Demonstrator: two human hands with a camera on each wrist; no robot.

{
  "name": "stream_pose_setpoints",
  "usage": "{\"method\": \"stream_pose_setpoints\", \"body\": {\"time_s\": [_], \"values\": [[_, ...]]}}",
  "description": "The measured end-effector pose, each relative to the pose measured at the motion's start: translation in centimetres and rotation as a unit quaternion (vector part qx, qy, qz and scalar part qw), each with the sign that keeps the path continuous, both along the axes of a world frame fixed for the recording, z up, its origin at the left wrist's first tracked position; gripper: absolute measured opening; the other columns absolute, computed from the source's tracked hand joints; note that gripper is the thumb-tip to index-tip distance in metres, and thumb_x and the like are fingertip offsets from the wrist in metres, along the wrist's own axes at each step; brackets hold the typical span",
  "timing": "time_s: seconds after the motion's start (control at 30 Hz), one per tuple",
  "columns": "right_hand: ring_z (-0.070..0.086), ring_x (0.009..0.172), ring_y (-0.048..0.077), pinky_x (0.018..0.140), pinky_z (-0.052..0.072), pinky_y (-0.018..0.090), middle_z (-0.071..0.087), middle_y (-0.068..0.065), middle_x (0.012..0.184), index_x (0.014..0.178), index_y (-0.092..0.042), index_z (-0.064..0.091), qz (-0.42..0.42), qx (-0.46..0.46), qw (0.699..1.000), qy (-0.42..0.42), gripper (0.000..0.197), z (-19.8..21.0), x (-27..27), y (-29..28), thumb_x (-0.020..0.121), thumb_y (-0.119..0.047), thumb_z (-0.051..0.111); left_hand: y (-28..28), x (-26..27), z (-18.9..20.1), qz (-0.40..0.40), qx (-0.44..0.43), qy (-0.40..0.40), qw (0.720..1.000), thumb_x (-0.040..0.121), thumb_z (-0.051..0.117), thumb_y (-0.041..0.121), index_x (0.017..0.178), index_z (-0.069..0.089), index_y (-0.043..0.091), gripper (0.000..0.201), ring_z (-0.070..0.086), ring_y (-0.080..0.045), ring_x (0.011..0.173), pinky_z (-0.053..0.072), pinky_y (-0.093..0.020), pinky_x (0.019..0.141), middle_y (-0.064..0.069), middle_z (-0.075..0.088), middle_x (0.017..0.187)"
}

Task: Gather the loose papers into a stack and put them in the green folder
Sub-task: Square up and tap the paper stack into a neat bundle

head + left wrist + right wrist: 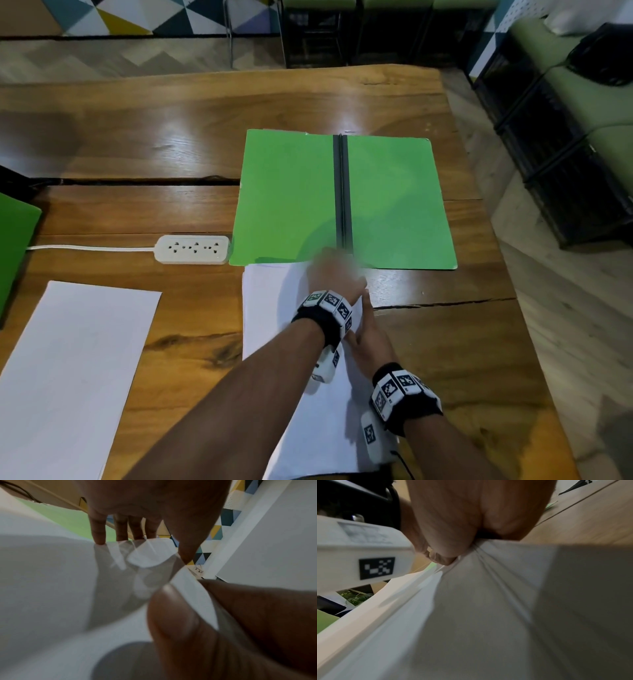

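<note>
The green folder (394, 205) lies open and flat on the wooden table, black spine up the middle. Just in front of it lies a stack of white papers (270, 308). My left hand (335, 270), blurred, reaches across to the stack's far right corner, beside the folder's near edge. In the left wrist view its straight fingertips (100, 539) touch the paper's (51, 588) far edge. My right hand (368, 329) pinches the stack's right edge. The right wrist view shows the paper (488, 615) creasing under that hand's curled fingers (443, 559). A separate white sheet (75, 359) lies at the left.
A white power strip (192, 249) with its cord sits left of the folder. Another green folder (13, 240) pokes in at the left edge. The table's right edge (507, 274) runs close by the folder. Black crates stand on the floor to the right.
</note>
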State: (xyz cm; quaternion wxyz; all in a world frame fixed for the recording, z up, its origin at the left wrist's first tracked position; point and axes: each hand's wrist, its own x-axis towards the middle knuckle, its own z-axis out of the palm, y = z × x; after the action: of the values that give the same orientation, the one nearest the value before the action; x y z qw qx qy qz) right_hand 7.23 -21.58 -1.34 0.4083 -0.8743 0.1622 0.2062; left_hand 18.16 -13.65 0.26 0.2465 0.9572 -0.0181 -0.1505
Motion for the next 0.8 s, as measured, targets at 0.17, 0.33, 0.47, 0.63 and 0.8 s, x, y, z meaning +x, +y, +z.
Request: {"method": "stream_pose_setpoints", "body": {"time_s": [0.17,0.33,0.47,0.63,0.8], "values": [[0.056,0.117,0.032,0.089,0.046,0.036,0.045,0.012,0.144,0.152,-0.026,0.0,-0.024,-0.002,0.999,0.021,0.085,-0.1,0.3,0.1,0.091,-0.042,0.056,0.4,0.3,0.1,-0.006,-0.059,0.009,0.998,0.083,0.058,0.053,0.131,0.049,0.024,0.057,0.043,-0.024,0.127,0.039,-0.04,0.101,-0.002,0.047,0.134],[0.061,0.109,0.031,0.09,0.049,0.037,0.062,0.012,0.126,0.138,-0.015,0.031,-0.069,0.005,0.997,0.045,0.059,0.1,0.6,0.3,0.092,-0.046,0.053,8.7,0.2,1.3,0.064,-0.176,-0.066,0.98,0.089,0.057,0.045,0.145,0.034,0.021,0.064,0.033,-0.018,0.139,0.027,-0.038,0.115,-0.001,0.036,0.151],[0.057,0.116,0.037,0.089,0.043,0.035,0.058,0.019,0.129,0.133,-0.006,0.037,-0.072,-0.019,0.997,0.036,0.055,0.5,0.1,0.7,0.094,-0.044,0.05,24.7,-2.5,-0.2,0.278,-0.102,-0.143,0.945,0.089,0.059,0.022,0.125,0.053,0.007,0.04,0.051,-0.036,0.117,0.039,-0.041,0.099,-0.02,0.055,0.126],[0.058,0.112,0.04,0.086,0.044,0.038,0.06,0.023,0.124,0.132,-0.009,0.038,-0.088,-0.018,0.996,-0.007,0.054,0.8,-1.0,1.6,0.093,-0.042,0.053,41.7,-12.3,-2.5,0.497,0.106,0.021,0.861,0.084,0.065,0.037,0.143,0.034,0.008,0.073,0.027,-0.035,0.139,0.029,-0.051,0.11,-0.017,0.031,0.151],[0.06,0.105,0.04,0.082,0.042,0.038,0.062,0.022,0.118,0.127,-0.013,0.042,-0.114,-0.014,0.993,-0.022,0.049,0.2,-1.8,2.2,0.091,-0.044,0.055,43.0,-17.7,-2.3,0.473,0.131,0.113,0.864,0.071,0.063,0.069,0.15,0.015,0.013,0.108,0.022,-0.036,0.142,0.027,-0.056,0.11,-0.014,0.018,0.157]]}}
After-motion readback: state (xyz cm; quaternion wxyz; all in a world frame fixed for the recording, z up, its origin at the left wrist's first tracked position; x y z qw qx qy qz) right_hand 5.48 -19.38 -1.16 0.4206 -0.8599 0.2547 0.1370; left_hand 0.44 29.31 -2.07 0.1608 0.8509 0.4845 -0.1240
